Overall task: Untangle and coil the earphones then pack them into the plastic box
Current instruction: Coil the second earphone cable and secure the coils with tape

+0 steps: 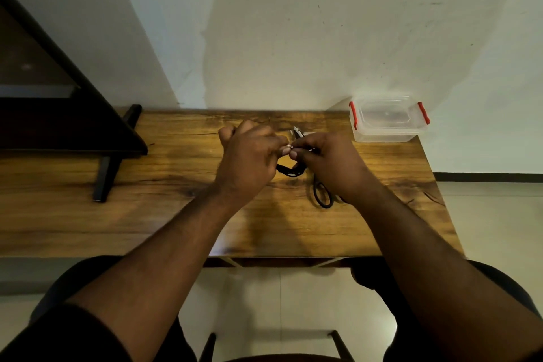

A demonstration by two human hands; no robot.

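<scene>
Black earphones (322, 195) lie in loose loops on the wooden table (164, 214), with part of the cable lifted between my hands. My left hand (249, 156) and my right hand (329, 161) meet above the table's middle, each pinching the cable near a small shiny piece at their fingertips. A short tangle of cable hangs under the hands. The clear plastic box (388, 120) with red clips stands at the table's far right corner, lid on, apart from both hands.
A dark shelf frame (58, 114) with a black leg rests on the table's left part. A small pale object (298, 133) lies just beyond my hands. The wall runs along the table's far edge; my knees are below the near edge.
</scene>
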